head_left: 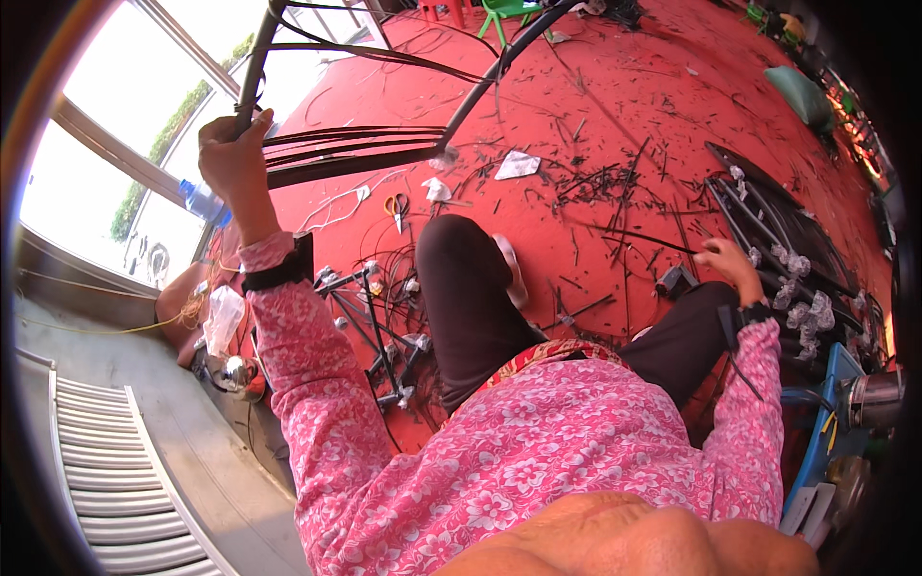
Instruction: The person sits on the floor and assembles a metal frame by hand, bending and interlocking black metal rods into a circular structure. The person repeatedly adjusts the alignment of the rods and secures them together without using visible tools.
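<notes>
The left hand's hold matters most here: the metal frame (355,165) would best be gripped firmly at the tube and kept at one angle, so that the black strips (355,131) strung across it, just right of that grip, are neither twisted nor pulled slack. The fingers should stay clear of the gaps between those strips. The loose strip (653,238) at the right hand probably handles best when drawn out straight and flat, lifted free of the scraps (600,182) scattered beyond the grip, since a kink or snag there could spoil an even pull. The scissors (397,209) lie on the floor, below and to the right of the left grip, well apart from both hands.

The left hand (235,165) is raised at the end of a bent arm, fingers closed around the frame's near side tube close to its lower corner; the rest of the frame reaches up and to the right of that grip. The right hand (732,271) hangs low and out to the side, over the knee, its fingertips seemingly pinching the loose strip, which runs leftward from them. Whether the strip's far end is fastened to anything cannot be told. Wrapped tubes (816,317) lie just right of this hand.
</notes>
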Tool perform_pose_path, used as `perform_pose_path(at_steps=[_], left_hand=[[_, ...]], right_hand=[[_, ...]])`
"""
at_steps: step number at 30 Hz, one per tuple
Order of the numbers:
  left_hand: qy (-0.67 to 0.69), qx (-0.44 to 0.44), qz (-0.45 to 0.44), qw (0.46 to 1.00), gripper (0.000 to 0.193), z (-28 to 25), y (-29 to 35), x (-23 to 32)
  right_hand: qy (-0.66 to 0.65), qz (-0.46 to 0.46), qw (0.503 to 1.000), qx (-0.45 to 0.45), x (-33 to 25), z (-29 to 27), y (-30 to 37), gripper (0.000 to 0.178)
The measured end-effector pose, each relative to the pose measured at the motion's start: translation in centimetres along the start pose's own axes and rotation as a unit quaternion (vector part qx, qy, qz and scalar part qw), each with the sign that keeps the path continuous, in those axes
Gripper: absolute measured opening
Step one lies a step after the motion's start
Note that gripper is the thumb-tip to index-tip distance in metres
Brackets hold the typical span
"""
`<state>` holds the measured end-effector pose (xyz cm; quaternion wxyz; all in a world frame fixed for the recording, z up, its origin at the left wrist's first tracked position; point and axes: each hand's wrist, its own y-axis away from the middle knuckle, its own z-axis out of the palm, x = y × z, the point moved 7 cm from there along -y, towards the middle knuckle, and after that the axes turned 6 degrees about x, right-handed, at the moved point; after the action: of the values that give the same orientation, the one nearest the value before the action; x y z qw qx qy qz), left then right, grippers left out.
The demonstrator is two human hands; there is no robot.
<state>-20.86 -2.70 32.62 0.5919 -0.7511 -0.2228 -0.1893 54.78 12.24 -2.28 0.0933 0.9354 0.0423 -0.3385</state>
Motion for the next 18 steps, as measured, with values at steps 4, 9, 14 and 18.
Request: perform_pose_path(at_steps=[4, 9, 14, 18], left_hand=[[0.011, -0.012, -0.005, 1.0, 0.053, -0.7, -0.3, 1.7], [0.079, -0.007, 0.016, 0.997, 0.052, -0.1, 1.2, 3.5], [0.069, -0.029, 0.009, 0.997, 0.051, 0.2, 4.3, 4.8], [0.044, -0.031, 0.002, 0.999, 0.053, 0.2, 6.1, 5.7]], right_hand=[[0.017, -0.1, 0.99, 0.094, -10.3, 1.0, -3.7, 0.034], [-0.147, -0.139, 0.951, 0.233, -20.8, -0.7, -5.5, 0.043], [-0.31, -0.114, 0.914, 0.233, -26.3, -0.2, -6.5, 0.051], [-0.147, -0.148, 0.922, 0.326, -29.6, -0.4, -7.6, 0.053]])
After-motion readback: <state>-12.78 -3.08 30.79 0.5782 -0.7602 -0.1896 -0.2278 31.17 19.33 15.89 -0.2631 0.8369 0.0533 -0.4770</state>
